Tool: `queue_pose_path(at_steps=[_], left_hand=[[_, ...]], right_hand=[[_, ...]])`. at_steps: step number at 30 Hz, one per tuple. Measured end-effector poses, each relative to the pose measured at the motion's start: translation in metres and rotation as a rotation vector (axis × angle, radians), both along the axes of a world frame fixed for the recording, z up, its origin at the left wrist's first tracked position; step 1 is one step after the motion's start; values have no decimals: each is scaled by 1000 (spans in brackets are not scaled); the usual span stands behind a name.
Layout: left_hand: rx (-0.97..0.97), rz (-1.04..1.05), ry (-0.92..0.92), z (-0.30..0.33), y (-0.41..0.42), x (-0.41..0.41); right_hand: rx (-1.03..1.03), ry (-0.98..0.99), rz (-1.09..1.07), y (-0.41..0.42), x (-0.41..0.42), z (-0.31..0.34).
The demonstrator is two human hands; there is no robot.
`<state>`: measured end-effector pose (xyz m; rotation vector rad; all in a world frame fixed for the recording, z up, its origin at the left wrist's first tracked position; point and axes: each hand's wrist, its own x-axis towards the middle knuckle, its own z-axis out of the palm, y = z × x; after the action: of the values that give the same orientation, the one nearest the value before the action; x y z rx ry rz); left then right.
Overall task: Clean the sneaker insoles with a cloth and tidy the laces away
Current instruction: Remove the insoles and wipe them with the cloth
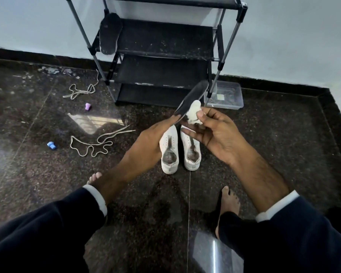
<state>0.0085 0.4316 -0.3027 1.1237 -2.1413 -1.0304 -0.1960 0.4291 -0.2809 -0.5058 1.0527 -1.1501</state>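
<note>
Gripping one end, the left hand (pixel 148 142) holds a dark flat insole (pixel 191 99) aloft; a crumpled white cloth (pixel 194 113) is pinched against it by the right hand (pixel 215 134).

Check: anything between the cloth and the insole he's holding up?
Nothing visible. The right hand pinches the cloth right against the edge of the insole, which the left hand holds up by its near end, above the sneakers.

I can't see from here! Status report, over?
Left hand holds insole. Right hand pinches cloth against it. Both laces loose on floor. Nothing blocking.
</note>
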Motion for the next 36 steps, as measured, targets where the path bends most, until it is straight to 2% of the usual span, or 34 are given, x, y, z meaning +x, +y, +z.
queue_pose_path(at_steps=[5, 7, 8, 10, 12, 15, 17, 20, 21, 26, 30, 36], left_hand=[[-202, -74, -551, -12, 0, 1], [-274, -91, -657, -8, 4, -3], [-322, -97, -643, -9, 5, -4], [-332, -100, -487, -9, 5, -2], [-202, -41, -202, -5, 1, 4], [-42, 200, 93, 3, -9, 17], [78, 287, 138, 8, -20, 27], [335, 264, 250, 10, -43, 41], [367, 263, 274, 10, -54, 45], [337, 335, 273, -4, -128, 59], [317, 464, 369, -36, -207, 67], [501, 581, 619, -81, -284, 72]], right_hand=[[63, 60, -26, -3, 13, -6], [57, 152, -72, -6, 15, -11], [52, 200, -87, -8, 17, -13], [40, 259, -109, -12, 18, -16], [35, 274, -124, -19, 20, -17], [12, 268, -120, -30, 26, -13], [-4, 240, -115, -36, 32, -6], [-8, 221, -73, -56, 43, -5], [-13, 227, -57, -69, 49, -6], [-47, 274, -51, -163, 76, -19], [-81, 331, -23, -267, 91, -43], [-31, 358, -20, -386, 115, -69]])
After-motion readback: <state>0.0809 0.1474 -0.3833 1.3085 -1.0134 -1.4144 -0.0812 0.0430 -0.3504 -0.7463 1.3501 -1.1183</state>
